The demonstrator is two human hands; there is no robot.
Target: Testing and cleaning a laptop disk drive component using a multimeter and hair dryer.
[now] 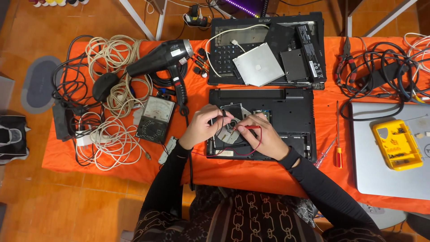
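Red-handled thin test probe [249, 127] pinched in right hand [264, 136], tip over round silver disc [228, 130] inside opened black laptop base [295, 121] on orange tablecloth [112, 175]. Left hand [204, 125] curled, fingertips closed on black probe [222, 120], mostly hidden. Red lead [257, 145] looping below. Contact point unclear. Grey analogue meter [154, 118] left.

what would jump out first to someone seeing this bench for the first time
The bright orange tablecloth covers the whole bench. At its centre lies an opened black laptop base, where the left hand holds a black probe and the right hand holds a red probe. To the left sit a black hair dryer, an analog multimeter and tangled white cables.
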